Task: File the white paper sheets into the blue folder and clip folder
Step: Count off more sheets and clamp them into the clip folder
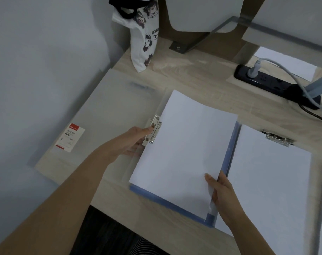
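Nearest, the right hand [224,196] grips the sheets [182,153] at their lower right edge, thumb on top. The sheets lie on the open blue folder [165,203]. The left hand [136,140] pinches its clip [153,129] at their left edge. The clip folder [277,138] lies just right; a bag [143,37] stands beyond.

pretty dim, flat cool light, soft shadow under the paper sheets [182,153], no real glare, edges bent by wide-angle, slightly soft overall
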